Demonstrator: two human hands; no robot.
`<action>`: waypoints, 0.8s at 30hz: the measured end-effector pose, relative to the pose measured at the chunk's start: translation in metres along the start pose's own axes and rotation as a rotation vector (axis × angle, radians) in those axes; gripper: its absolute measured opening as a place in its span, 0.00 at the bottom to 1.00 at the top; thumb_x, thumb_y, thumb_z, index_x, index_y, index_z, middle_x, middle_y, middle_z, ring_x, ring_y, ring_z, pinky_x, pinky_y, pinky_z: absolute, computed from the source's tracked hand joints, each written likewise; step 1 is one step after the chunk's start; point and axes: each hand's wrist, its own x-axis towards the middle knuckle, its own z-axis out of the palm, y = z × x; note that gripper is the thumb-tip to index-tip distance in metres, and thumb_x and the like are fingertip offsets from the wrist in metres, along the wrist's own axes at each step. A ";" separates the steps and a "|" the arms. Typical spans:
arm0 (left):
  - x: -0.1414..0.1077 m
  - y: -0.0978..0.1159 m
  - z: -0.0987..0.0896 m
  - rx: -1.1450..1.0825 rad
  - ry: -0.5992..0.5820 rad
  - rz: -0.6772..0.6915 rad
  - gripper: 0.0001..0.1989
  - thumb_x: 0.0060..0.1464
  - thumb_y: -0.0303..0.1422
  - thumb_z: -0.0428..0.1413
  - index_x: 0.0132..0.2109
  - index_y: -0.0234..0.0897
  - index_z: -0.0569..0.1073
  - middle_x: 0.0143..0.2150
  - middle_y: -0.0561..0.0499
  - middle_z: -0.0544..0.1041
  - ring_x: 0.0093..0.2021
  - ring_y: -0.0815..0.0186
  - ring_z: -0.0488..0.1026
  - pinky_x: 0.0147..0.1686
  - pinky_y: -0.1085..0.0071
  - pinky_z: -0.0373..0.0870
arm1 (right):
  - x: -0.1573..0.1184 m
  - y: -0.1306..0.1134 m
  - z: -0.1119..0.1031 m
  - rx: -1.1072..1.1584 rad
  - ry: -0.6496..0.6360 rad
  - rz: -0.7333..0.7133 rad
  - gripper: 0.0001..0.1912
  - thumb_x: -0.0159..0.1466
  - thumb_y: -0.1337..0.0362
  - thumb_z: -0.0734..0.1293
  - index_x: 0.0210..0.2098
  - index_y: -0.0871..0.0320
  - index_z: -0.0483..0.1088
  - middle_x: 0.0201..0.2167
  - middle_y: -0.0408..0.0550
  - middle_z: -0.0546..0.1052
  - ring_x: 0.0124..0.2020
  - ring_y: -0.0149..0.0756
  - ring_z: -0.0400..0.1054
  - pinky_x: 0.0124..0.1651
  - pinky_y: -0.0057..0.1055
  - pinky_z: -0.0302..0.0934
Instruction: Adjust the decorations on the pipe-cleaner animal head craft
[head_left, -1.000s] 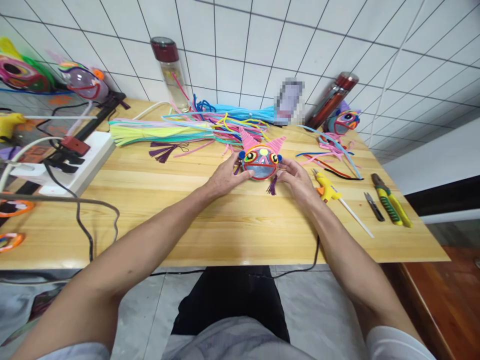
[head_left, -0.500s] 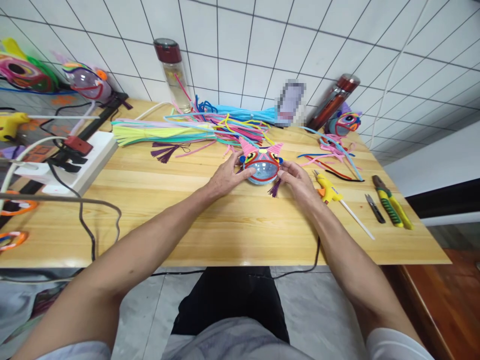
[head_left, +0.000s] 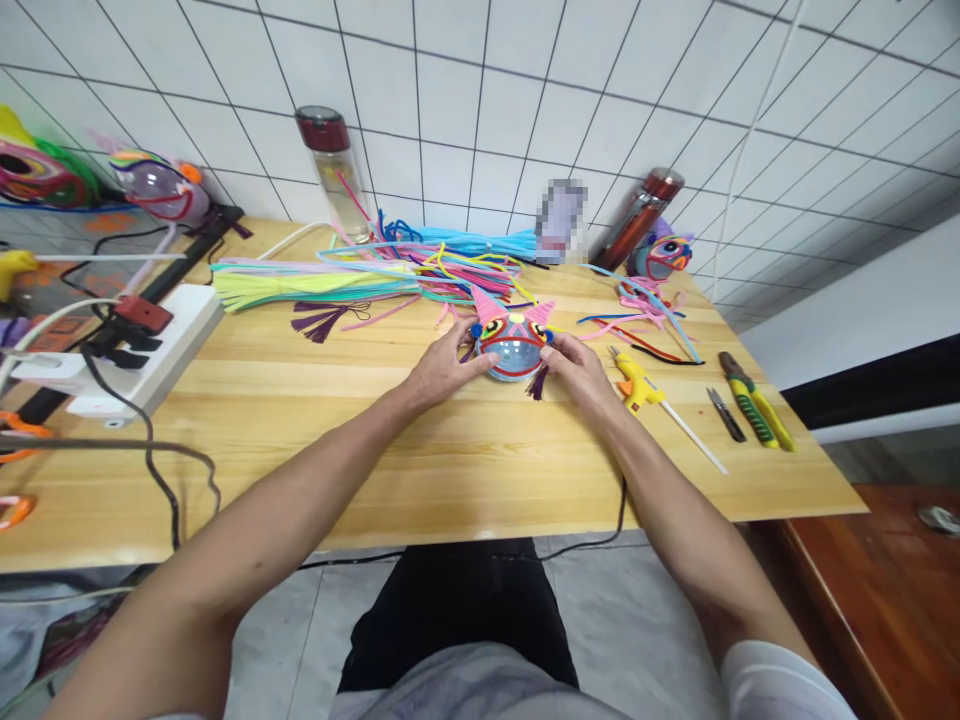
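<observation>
A round, clear mask-like figure [head_left: 516, 352] with pink ears, ringed eyes, a red outline and dark tassels is held between both hands over the wooden table. My left hand [head_left: 448, 362] grips its left side, thumb on the front near the red edge. On the other side my right hand [head_left: 576, 368] holds it by the edge, thumb toward the front. A purple tassel [head_left: 538, 383] hangs beside the right thumb. Just behind the figure lies a pile of colored pipe cleaners [head_left: 322, 284].
Right of the hands lie a yellow glue gun [head_left: 639, 385], small snips [head_left: 725, 415] and pliers [head_left: 756, 402]. Bottles [head_left: 334, 180] stand along the tiled wall. A white power strip [head_left: 146, 350] with cables sits at the left; another decorated figure [head_left: 663, 255] is back right.
The view has shifted, so most table items appear further left and the wall items lower. The figure now tilts slightly more toward the camera, its face showing more fully; both hands keep their hold.
</observation>
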 end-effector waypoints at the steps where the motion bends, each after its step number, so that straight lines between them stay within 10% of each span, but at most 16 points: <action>1: 0.000 0.000 0.000 -0.011 -0.003 0.004 0.45 0.56 0.55 0.65 0.71 0.34 0.66 0.70 0.36 0.74 0.69 0.45 0.73 0.70 0.50 0.68 | 0.000 0.000 0.000 0.004 0.003 0.005 0.26 0.62 0.43 0.77 0.51 0.52 0.81 0.46 0.47 0.85 0.49 0.46 0.77 0.59 0.45 0.70; 24: 0.001 -0.005 0.001 0.030 0.015 0.053 0.39 0.56 0.50 0.65 0.69 0.37 0.69 0.65 0.38 0.79 0.64 0.47 0.77 0.67 0.50 0.71 | 0.003 0.004 0.002 0.008 0.158 0.048 0.29 0.61 0.43 0.76 0.56 0.51 0.78 0.56 0.51 0.83 0.58 0.48 0.76 0.68 0.49 0.65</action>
